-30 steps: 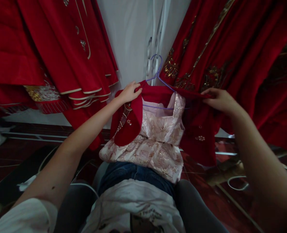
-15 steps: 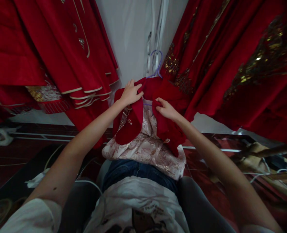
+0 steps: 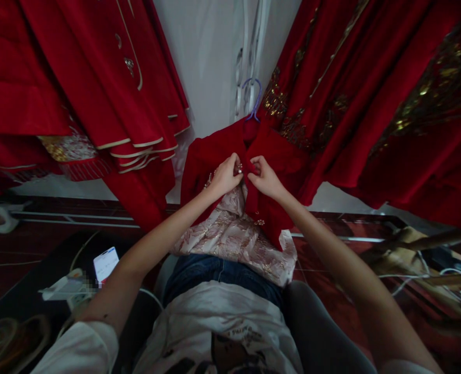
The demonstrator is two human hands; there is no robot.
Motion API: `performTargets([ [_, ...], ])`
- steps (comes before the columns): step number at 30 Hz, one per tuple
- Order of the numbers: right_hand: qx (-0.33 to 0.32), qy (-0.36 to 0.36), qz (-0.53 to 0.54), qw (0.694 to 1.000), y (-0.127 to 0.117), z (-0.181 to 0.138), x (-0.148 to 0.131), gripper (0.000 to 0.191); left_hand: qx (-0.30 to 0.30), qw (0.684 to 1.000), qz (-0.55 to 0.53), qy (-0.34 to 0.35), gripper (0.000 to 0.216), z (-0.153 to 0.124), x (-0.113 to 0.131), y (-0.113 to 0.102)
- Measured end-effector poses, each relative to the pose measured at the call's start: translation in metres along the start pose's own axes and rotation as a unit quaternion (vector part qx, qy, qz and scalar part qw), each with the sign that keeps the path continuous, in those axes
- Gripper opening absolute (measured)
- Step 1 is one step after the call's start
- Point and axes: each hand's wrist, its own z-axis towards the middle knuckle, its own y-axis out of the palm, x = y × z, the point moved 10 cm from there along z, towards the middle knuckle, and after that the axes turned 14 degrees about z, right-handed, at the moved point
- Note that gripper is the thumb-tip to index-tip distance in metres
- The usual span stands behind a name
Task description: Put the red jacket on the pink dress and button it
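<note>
A short red jacket (image 3: 218, 145) with beaded ornaments hangs on a purple hanger (image 3: 257, 101) in front of me. Beneath it shows a pale pink brocade garment (image 3: 230, 228), its lower end spread over my lap. My left hand (image 3: 227, 175) is closed on the jacket's left front edge, near a small shiny ornament. Just across from it, my right hand (image 3: 265, 177) pinches the right front edge. Both edges sit close together near the collar.
Red garments with pale trim (image 3: 137, 114) hang at the left, and red ones with gold sequins (image 3: 405, 114) at the right. A white cabinet door (image 3: 211, 67) stands behind. Beside my left arm lies a lit phone (image 3: 106, 264) near white cables. Cluttered items (image 3: 429, 259) lie at the lower right.
My left hand has moved right, bringing the left front edge toward the right one. The jacket front has closed over the collar opening. The phone screen has come into view, lit.
</note>
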Motion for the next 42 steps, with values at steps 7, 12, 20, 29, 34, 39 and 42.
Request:
performTargets([
  [7,0.042,-0.033,0.102,0.993,0.008,-0.029,-0.001,0.043,0.091,0.957,-0.232,-0.146,0.023,-0.021,-0.042,0.001],
  [12,0.066,-0.068,0.091,0.991,0.007,-0.033,-0.006,0.027,0.079,0.95,-0.268,-0.14,0.015,-0.023,-0.041,0.002],
  [20,0.095,-0.103,0.011,0.99,0.005,-0.026,-0.015,0.021,0.091,0.954,-0.267,-0.1,0.012,-0.023,-0.037,-0.009],
  [29,0.119,-0.115,-0.003,0.986,0.0,-0.029,-0.022,0.018,0.025,0.985,-0.17,-0.022,0.011,-0.019,-0.013,-0.014],
  [34,0.141,-0.121,-0.022,0.982,-0.006,-0.033,-0.026,0.022,0.01,0.993,-0.112,0.044,0.011,-0.017,0.01,-0.023],
  [39,0.134,-0.115,-0.03,0.984,-0.011,-0.036,-0.029,0.028,0.022,0.996,-0.069,0.055,0.008,-0.012,0.013,-0.022],
  [42,0.128,-0.081,-0.009,0.988,-0.014,-0.034,-0.022,0.032,0.024,0.996,-0.063,0.058,0.008,-0.01,0.012,-0.019],
])
